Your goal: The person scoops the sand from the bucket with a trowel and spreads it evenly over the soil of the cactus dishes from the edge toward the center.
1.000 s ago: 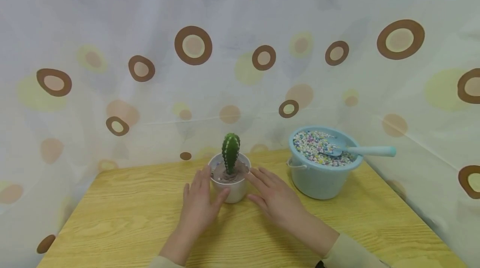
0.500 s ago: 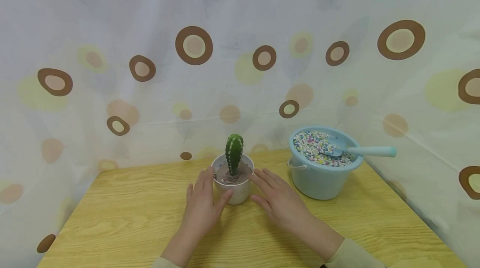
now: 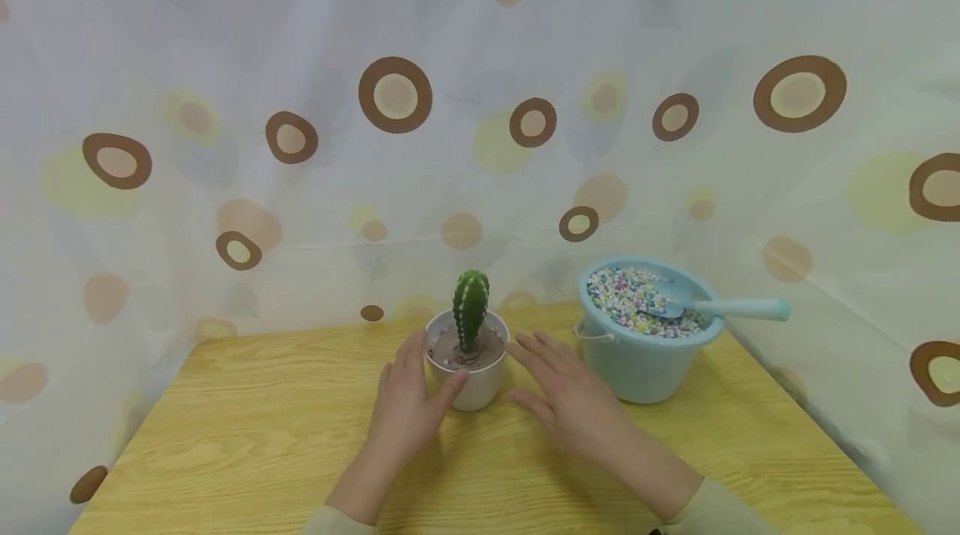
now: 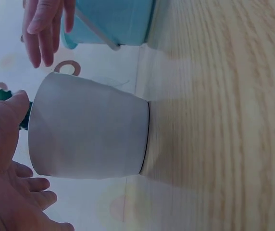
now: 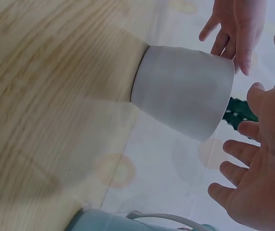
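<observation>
A green cactus (image 3: 471,310) stands upright in a white pot (image 3: 474,385) filled with greyish-brown soil on the wooden table. My left hand (image 3: 408,410) is at the pot's left side, fingertips at the rim and thumb in front of it. In the left wrist view, that thumb (image 4: 12,108) overlaps the rim, and the fingers lie loosely extended. My right hand (image 3: 573,389) reaches toward the pot's right side, fingers spread, with a small gap to the wall. The right wrist view shows its fingers (image 5: 241,153) beside the rim, holding nothing.
A light blue bucket (image 3: 637,368) full of small multicoloured pellets stands right of the pot, close to my right hand. A blue scoop (image 3: 738,309) lies in it, handle sticking out rightward. Behind the wooden table (image 3: 247,427) hangs a spotted curtain (image 3: 435,10).
The pot with the cactus has shifted slightly to the right, both hands moving along with it. The right fingertips have drawn a little away from the rim. The bucket stays in place.
</observation>
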`<state>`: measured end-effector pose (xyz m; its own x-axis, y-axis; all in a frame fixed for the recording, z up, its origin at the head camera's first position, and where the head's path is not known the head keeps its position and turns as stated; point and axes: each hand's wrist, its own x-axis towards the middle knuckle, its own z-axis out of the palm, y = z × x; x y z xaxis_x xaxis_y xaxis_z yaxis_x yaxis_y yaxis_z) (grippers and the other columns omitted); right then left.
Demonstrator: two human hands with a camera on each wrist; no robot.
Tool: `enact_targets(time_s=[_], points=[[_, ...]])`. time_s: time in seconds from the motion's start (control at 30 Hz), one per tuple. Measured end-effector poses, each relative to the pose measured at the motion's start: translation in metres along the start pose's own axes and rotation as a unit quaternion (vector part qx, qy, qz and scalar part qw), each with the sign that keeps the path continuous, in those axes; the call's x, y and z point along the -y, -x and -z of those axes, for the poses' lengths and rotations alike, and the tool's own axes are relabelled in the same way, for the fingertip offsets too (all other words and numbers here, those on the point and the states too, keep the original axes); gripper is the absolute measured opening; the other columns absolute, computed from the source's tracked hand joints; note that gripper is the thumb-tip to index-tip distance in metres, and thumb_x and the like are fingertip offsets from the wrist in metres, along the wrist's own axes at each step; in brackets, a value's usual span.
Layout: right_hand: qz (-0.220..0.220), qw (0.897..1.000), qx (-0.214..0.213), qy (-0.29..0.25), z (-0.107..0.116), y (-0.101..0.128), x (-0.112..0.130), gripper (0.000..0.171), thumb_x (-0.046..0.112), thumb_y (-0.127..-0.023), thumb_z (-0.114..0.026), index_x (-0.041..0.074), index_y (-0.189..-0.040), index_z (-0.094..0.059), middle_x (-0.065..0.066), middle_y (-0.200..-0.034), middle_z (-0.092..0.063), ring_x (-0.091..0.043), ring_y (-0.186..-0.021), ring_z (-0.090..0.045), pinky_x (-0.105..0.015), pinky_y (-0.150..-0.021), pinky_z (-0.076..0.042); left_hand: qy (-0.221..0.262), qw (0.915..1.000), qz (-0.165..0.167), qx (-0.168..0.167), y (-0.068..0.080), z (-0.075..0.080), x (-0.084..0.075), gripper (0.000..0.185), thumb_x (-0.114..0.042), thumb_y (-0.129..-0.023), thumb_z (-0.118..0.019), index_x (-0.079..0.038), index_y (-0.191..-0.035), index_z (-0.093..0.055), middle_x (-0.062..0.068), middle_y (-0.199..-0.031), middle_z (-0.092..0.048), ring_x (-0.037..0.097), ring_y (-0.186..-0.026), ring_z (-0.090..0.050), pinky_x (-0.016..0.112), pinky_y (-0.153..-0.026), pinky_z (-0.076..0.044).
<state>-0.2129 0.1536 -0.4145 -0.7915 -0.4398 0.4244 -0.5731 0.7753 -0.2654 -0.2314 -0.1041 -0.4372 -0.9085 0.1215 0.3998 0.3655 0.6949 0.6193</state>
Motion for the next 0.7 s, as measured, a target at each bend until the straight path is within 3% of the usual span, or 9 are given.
enact_targets(time_s=[0.23,0.7], points=[[0.016,1.0,-0.009,0.014,0.009,0.0,-0.001,0.062,0.038,-0.109,-0.071,0.013,-0.164,-0.054,-0.016,-0.167,-0.051,-0.043,-0.156,-0.042,-0.065,-0.125,-0.034,0.036,0.9992,0.02,0.002,-0.008,-0.002,-0.002,0.096,-0.05,-0.104,-0.076,0.002,-0.169,-0.03,0.032,-0.169,-0.039,0.057,-0.15,-0.043,0.074,-0.12,-0.036],[0.048,0.996,-0.036,0.06,0.04,0.008,-0.011,0.06,0.035,-0.107,-0.074,0.005,-0.157,-0.059,-0.018,-0.161,-0.057,-0.045,-0.152,-0.048,-0.063,-0.125,-0.036,0.079,0.9955,0.047,0.023,-0.02,-0.017,0.002,0.112,-0.057,-0.1,-0.079,0.003,-0.173,-0.019,0.031,-0.177,-0.02,0.054,-0.159,-0.03,0.069,-0.125,-0.032]])
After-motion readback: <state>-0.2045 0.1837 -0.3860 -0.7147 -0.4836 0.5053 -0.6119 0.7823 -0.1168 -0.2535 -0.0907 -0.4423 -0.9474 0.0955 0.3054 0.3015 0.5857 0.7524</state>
